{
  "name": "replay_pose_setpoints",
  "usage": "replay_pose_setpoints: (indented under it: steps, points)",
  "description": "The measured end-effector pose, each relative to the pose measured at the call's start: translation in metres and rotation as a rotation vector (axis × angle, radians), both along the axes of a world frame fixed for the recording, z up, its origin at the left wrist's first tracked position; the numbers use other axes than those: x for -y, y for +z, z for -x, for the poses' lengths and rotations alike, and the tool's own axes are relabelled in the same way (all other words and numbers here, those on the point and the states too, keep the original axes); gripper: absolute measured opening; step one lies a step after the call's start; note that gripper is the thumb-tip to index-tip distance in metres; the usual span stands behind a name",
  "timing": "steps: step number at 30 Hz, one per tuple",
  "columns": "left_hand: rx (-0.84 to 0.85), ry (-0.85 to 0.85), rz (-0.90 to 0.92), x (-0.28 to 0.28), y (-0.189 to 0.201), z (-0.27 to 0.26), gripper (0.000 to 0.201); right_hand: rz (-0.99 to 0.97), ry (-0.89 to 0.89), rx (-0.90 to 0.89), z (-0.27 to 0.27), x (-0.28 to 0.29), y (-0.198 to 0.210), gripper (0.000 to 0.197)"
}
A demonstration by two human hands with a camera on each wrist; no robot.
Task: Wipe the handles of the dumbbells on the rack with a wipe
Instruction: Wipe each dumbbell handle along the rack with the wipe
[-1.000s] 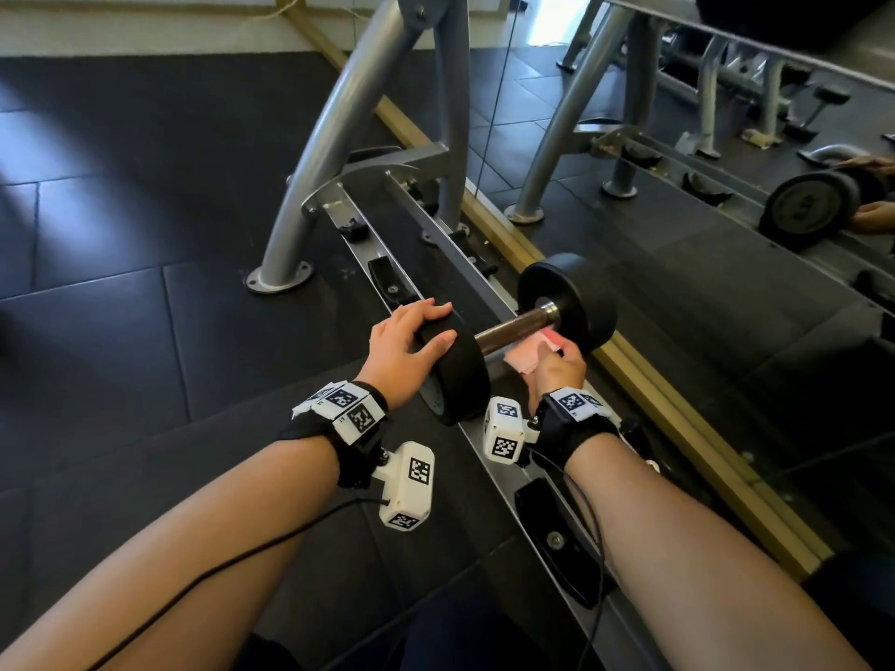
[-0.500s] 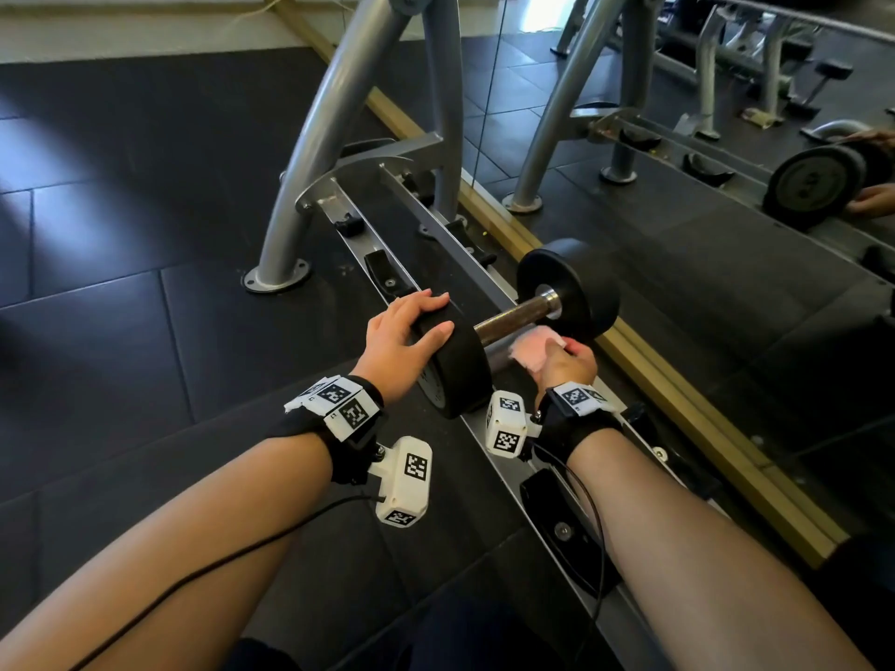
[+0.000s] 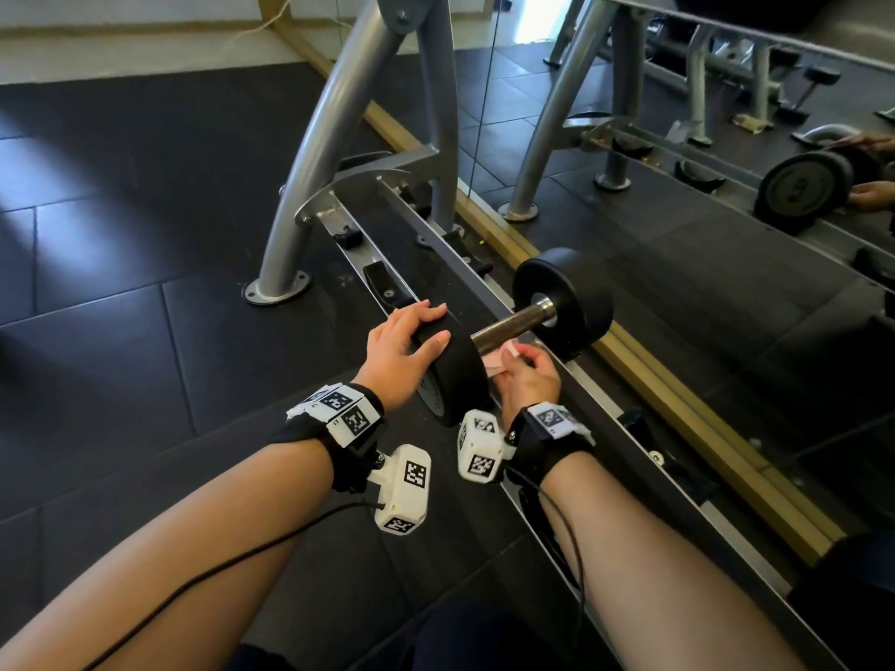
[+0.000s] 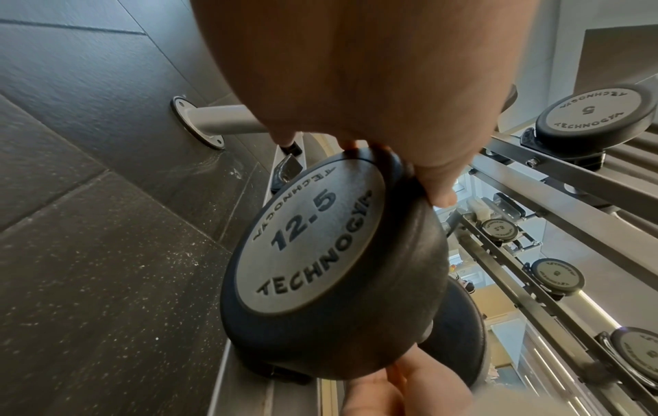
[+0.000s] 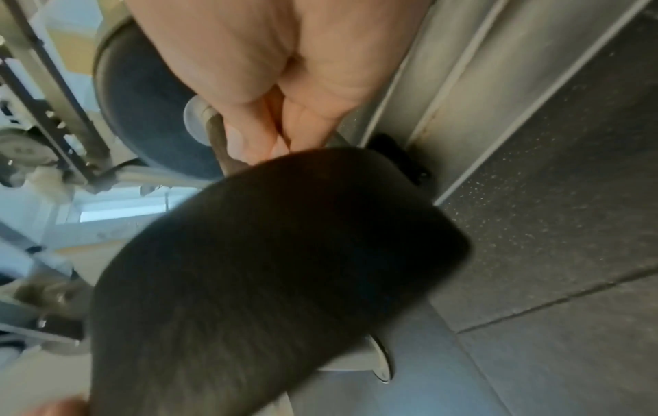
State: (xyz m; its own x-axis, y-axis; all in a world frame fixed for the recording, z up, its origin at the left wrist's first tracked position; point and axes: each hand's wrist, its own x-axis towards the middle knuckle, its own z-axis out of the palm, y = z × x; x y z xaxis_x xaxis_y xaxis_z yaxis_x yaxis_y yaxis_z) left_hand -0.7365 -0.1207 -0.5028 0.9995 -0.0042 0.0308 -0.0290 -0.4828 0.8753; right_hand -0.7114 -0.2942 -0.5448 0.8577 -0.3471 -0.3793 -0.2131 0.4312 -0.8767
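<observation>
- Since a second ago, the right hand [image 3: 530, 380] has dropped from up against the far weight head to a spot under the handle [image 3: 511, 323], close to the near head, and the pink wipe [image 3: 499, 363] has come down with it.
- Right hand's fingers are curled, pinching the crumpled wipe just below the bare metal handle; whether the wipe touches the handle cannot be told.
- Left hand [image 3: 402, 353] lies over the top of the near weight head, fingers curved round its rim and thumb on its inner edge, steadying the dumbbell [image 3: 562, 302].
- Dumbbell lies across the rails of the rack [image 3: 426, 234], directly ahead of both hands; its end plate, just below the left hand [image 4: 356, 70], reads 12.5 [image 4: 302, 222].
- Beyond the right hand, a mirror [image 3: 726, 234] runs along the floor edge behind the rack.
</observation>
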Motion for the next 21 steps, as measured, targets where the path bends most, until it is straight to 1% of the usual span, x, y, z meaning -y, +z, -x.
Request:
replay_pose_setpoints:
  steps: [2,5,7,8,10,12,14,16,18,21]
  points:
    - [-0.009,0.0,0.003,0.0,0.001,0.0,0.037,0.039,0.045,-0.005,0.008,-0.003,-0.002,0.013]
    - [-0.001,-0.002,0.002,0.0,0.001,-0.001,0.038,0.107,0.086,-0.007,0.012,0.006,-0.007,0.017]
    - [-0.002,-0.001,0.011,0.0,0.0,0.0,0.039,0.205,0.006,-0.056,0.007,0.018,-0.012,0.02]
    - [-0.002,0.0,0.019,-0.001,-0.001,0.0,0.039,0.219,-0.053,-0.084,0.003,0.024,-0.013,0.022]
    - [0.0,-0.001,0.032,-0.001,-0.002,0.0,0.038,0.184,-0.123,-0.104,-0.006,0.027,-0.011,0.026]
    - [0.004,-0.006,0.028,-0.001,-0.003,0.0,0.038,0.135,-0.093,-0.082,-0.015,0.021,-0.008,0.03]
    - [0.024,-0.009,0.017,0.0,-0.003,-0.001,0.037,0.029,-0.073,-0.049,-0.02,0.01,-0.003,0.03]
    - [0.05,-0.008,0.008,0.0,-0.004,-0.001,0.036,-0.071,-0.095,-0.041,-0.02,0.001,0.002,0.028]
    - [0.05,-0.011,0.014,0.0,-0.004,-0.001,0.035,-0.077,-0.095,-0.049,-0.013,-0.005,0.001,0.026]
    - [0.033,-0.019,0.01,-0.001,-0.003,-0.001,0.036,-0.009,-0.015,-0.03,0.003,-0.008,-0.009,0.023]
